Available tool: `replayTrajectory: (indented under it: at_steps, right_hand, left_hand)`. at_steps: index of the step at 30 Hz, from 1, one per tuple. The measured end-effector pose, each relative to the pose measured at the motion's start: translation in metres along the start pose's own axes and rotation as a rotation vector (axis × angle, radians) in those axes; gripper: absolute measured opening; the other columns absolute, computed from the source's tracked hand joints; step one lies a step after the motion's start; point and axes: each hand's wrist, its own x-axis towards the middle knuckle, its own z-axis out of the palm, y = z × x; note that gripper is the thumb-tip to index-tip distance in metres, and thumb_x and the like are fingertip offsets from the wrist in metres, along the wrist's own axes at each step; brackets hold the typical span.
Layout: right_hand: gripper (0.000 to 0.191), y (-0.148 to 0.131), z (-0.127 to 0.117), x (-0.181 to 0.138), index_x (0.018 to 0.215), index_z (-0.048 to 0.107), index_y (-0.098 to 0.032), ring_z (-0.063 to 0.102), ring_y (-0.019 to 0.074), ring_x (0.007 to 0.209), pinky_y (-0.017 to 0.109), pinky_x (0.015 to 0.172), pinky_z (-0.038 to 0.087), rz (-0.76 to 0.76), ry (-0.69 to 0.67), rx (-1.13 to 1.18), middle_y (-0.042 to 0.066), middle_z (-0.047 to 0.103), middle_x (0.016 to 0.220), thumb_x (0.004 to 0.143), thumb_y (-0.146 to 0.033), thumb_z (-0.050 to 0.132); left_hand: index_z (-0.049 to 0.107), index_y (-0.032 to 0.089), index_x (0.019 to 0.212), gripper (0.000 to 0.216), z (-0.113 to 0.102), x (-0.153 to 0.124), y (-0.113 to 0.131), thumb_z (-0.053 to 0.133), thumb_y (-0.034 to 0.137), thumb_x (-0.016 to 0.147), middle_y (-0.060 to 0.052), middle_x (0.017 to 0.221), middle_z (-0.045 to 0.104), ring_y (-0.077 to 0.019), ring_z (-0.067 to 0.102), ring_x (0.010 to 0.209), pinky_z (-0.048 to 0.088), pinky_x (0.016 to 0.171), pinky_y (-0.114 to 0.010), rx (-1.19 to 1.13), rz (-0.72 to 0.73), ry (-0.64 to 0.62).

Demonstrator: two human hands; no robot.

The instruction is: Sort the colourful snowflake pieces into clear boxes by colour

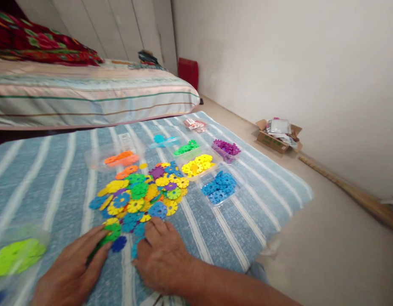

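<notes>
A mixed heap of plastic snowflake discs [152, 191] lies on the striped cloth. At its near left edge, my left hand [75, 265] has thumb and fingers closed around several green snowflake discs [112, 233]. My right hand [164, 255] is curled at the heap's near edge, its fingertips on a light-blue snowflake disc [135, 247] that they partly hide. A dark-blue disc [119, 244] lies between my hands. Sorted discs fill clear trays beyond: blue [219, 187], yellow [196, 165], green [186, 147], purple [226, 148], light blue [163, 140] and orange [121, 158].
A clear tray of lime-green discs [19, 257] stands at the near left. Small packets [195, 124] lie at the striped cloth's [257, 204] far edge. Behind is a bed [88, 93]; an open cardboard box [273, 142] sits on the floor by the wall.
</notes>
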Motion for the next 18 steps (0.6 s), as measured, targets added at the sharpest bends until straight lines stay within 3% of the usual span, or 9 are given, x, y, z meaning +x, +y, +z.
replayTrajectory:
  at_steps: [5, 10, 18]
  right_hand:
    - [0.019, -0.003, 0.006, -0.01, 0.094, 0.063, -0.011, 0.042, 0.0276, 0.124, 0.045, 0.103, 0.04, 0.034, 0.025, 0.186, 0.017, 0.057, 0.117, 0.084, -0.027, 0.057]
    - [0.044, -0.004, 0.002, -0.021, 0.116, 0.056, -0.009, 0.039, 0.0308, 0.127, 0.051, 0.103, 0.041, 0.178, 0.095, 0.222, 0.019, 0.054, 0.125, 0.076, -0.024, 0.066]
    - [0.018, -0.007, 0.006, -0.021, 0.091, 0.064, -0.014, 0.046, 0.033, 0.121, 0.05, 0.096, 0.047, 0.16, 0.094, 0.118, 0.018, 0.057, 0.12, 0.076, -0.025, 0.067]
  left_hand:
    - [0.057, 0.02, 0.112, 0.04, -0.014, -0.009, 0.018, 0.039, 0.047, 0.089, -0.009, 0.114, 0.066, -0.023, 0.063, 0.105, 0.05, 0.093, -0.039, 0.014, 0.006, -0.021]
    - [0.054, 0.019, 0.116, 0.035, -0.02, -0.013, 0.031, 0.044, 0.039, 0.089, -0.01, 0.118, 0.064, -0.0218, 0.061, 0.109, 0.05, 0.095, -0.038, -0.05, -0.072, 0.013]
    - [0.056, 0.02, 0.115, 0.033, -0.022, -0.014, 0.036, 0.05, 0.036, 0.087, -0.009, 0.118, 0.064, -0.0215, 0.061, 0.108, 0.051, 0.094, -0.038, -0.129, -0.105, 0.049]
